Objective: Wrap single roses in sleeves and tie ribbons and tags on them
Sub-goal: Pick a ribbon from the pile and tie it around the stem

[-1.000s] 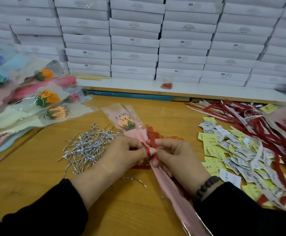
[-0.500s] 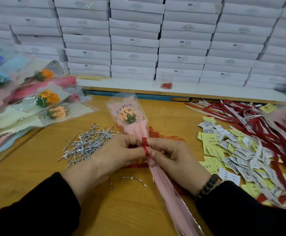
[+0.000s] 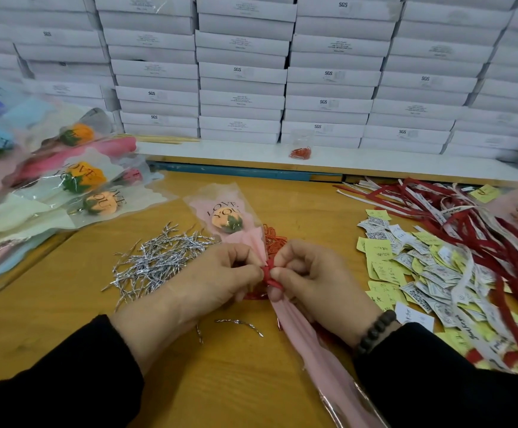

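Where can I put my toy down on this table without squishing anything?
Bare wood shows near the front left, between the silver twist ties and the black sleeve. Another patch lies behind the hands, between the pink-sleeved rose and the paper tags. The right side is crowded with tags and red ribbons; finished roses fill the left.

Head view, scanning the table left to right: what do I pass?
Stack of finished wrapped roses → pile of silver twist ties → left hand → red ribbon being tied on the pink sleeve → right hand → heap of paper tags → red and white ribbons.
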A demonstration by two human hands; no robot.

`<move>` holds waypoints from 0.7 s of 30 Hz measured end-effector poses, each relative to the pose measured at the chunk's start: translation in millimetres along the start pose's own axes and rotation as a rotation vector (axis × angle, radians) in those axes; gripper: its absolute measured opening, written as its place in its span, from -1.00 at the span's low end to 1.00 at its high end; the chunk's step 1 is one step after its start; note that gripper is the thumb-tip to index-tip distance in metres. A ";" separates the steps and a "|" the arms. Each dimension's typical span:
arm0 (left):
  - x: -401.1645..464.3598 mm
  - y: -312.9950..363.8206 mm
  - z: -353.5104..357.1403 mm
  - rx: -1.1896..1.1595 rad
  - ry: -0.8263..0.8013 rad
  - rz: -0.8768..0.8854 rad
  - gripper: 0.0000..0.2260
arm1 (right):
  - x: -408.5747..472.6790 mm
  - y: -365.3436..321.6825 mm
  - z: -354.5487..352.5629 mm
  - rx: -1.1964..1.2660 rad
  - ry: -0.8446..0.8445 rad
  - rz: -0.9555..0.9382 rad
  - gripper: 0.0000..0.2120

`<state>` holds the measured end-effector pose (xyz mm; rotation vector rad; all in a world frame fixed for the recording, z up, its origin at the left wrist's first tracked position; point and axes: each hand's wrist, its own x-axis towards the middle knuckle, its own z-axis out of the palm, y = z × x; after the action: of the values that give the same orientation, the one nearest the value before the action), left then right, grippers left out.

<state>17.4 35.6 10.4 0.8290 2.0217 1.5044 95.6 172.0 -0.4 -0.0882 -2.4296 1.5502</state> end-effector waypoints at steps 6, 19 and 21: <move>1.7 -0.2 -3.7 0.128 0.064 0.004 -0.79 | 1.2 1.4 -1.0 0.030 0.021 0.077 -0.86; 1.2 0.1 -17.6 0.292 0.182 0.033 -0.80 | 4.8 1.8 -8.3 -0.173 0.099 0.154 -0.90; 0.0 2.2 -19.7 0.310 0.187 0.028 -0.80 | 4.5 -0.2 -11.3 -0.224 0.126 0.136 -0.89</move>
<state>4.2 22.9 18.0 0.8637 2.4341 1.3446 94.1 182.8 5.1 -0.3882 -2.5306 1.2747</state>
